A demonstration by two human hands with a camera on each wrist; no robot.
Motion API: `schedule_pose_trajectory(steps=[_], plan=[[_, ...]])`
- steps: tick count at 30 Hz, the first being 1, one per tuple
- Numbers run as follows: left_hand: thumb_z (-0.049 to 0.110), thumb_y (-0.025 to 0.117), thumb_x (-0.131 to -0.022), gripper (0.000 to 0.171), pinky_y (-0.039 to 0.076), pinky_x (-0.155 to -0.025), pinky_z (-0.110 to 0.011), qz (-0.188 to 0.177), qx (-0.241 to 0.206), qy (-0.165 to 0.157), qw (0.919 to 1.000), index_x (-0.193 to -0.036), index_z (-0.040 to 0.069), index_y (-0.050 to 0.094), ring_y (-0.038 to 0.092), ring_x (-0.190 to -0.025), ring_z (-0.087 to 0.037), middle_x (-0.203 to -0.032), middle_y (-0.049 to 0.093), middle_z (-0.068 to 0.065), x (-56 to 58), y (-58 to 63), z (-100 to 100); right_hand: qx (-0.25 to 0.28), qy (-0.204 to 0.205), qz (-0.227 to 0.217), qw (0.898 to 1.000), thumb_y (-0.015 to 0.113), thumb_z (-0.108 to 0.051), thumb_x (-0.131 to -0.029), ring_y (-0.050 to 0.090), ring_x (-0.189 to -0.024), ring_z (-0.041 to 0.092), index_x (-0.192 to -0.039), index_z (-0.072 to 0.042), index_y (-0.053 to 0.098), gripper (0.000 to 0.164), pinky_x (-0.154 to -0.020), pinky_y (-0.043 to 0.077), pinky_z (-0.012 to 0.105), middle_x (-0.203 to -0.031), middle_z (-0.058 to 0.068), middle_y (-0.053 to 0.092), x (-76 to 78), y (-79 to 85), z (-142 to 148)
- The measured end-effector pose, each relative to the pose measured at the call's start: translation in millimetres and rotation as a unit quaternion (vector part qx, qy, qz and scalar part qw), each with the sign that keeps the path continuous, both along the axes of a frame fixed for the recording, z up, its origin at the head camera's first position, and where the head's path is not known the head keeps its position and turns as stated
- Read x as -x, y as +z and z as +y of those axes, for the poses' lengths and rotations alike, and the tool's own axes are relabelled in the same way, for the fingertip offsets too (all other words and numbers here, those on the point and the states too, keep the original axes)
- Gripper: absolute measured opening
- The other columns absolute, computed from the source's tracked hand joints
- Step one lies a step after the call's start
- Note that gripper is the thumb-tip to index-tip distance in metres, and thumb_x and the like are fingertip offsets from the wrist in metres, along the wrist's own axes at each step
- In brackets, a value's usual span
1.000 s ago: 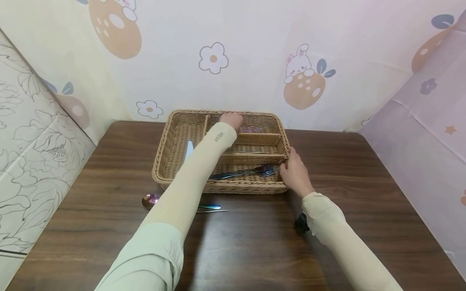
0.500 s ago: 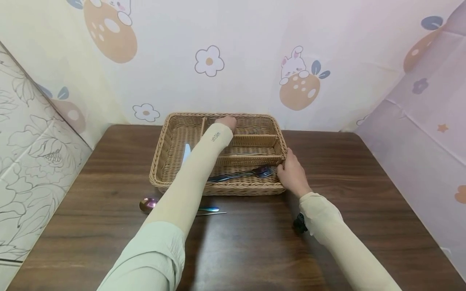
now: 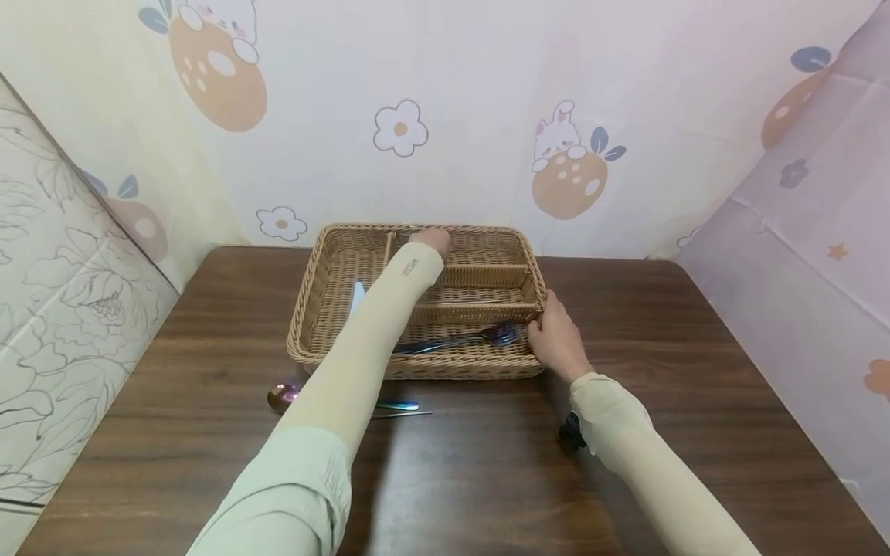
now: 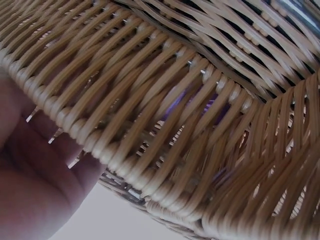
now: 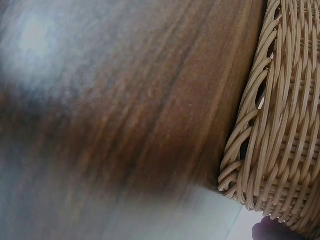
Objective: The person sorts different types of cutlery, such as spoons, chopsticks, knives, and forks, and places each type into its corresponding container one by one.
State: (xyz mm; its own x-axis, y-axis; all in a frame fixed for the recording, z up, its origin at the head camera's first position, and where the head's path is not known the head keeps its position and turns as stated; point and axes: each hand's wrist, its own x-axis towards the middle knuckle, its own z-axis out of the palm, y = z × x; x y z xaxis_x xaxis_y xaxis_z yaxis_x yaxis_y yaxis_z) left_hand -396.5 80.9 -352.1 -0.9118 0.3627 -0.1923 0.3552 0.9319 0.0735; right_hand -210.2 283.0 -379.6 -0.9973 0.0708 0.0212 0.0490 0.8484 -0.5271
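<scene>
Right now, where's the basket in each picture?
Head: the basket is near the middle, with a sleeve crossing it.
Left wrist: it fills most of the picture, beside the left hand.
Right wrist: along the right side, next to the brown table.
Shared landmark: its woven wall, in all three.

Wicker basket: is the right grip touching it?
Touching. The head view shows the right grip against the near right corner of the wicker basket, with no gap between them.

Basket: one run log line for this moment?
left hand: at back of basket, hold unclear | right hand: grips basket's right end | fork: inside basket | spoon: on table
</scene>
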Motion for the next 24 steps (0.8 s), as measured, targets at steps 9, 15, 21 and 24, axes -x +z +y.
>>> schedule_pose_trajectory(steps=[9, 15, 21, 24], plan=[[0.005, 0.056, -0.091, 0.017, 0.054, -0.081, -0.034, 0.019, -0.04, -0.011, 0.999, -0.103, 0.006, 0.068, 0.062, -0.088, -0.019, -0.101, 0.068, -0.006, -6.4, 40.7, -16, -0.006, 0.012, 0.011, 1.0, 0.042, -0.006, -0.094, 0.037, -0.125, 0.05, -0.147, 0.011, 0.005, 0.067, -0.099, 0.035, 0.062, -0.141, 0.038, 0.027, -0.6, 0.7, 0], [0.016, 0.068, -0.088, 0.016, 0.052, -0.087, -0.035, 0.02, -0.073, -0.027, 0.9967, -0.103, 0.008, 0.07, 0.062, -0.095, -0.018, -0.106, 0.068, -0.003, -12.1, 69.7, -39, -0.002, 0.016, 0.007, 1.0, 0.041, -0.006, -0.094, 0.035, -0.125, 0.051, -0.147, 0.011, 0.003, 0.068, -0.098, 0.035, 0.063, -0.142, 0.039, 0.026, 0.6, 2.9, 2], [0.011, 0.064, -0.09, 0.018, 0.05, -0.09, -0.035, 0.041, -0.113, -0.071, 0.9902, -0.105, 0.006, 0.071, 0.062, -0.101, -0.021, -0.11, 0.068, -0.006, -31.4, 84.5, -59, -0.005, 0.018, 0.012, 1.0, 0.041, -0.005, -0.094, 0.036, -0.124, 0.053, -0.146, 0.013, 0.004, 0.067, -0.098, 0.035, 0.064, -0.14, 0.04, 0.028, 4.4, 2.0, 9], [0.014, 0.063, -0.091, 0.015, 0.052, -0.086, -0.034, 0.05, -0.13, -0.086, 0.9864, -0.1, 0.006, 0.072, 0.063, -0.094, -0.02, -0.105, 0.069, -0.007, -44.0, 87.5, -69, -0.005, 0.021, 0.018, 1.0, 0.041, -0.005, -0.094, 0.036, -0.123, 0.054, -0.146, 0.014, 0.004, 0.066, -0.097, 0.035, 0.065, -0.138, 0.041, 0.029, 6.2, 2.4, 13]])
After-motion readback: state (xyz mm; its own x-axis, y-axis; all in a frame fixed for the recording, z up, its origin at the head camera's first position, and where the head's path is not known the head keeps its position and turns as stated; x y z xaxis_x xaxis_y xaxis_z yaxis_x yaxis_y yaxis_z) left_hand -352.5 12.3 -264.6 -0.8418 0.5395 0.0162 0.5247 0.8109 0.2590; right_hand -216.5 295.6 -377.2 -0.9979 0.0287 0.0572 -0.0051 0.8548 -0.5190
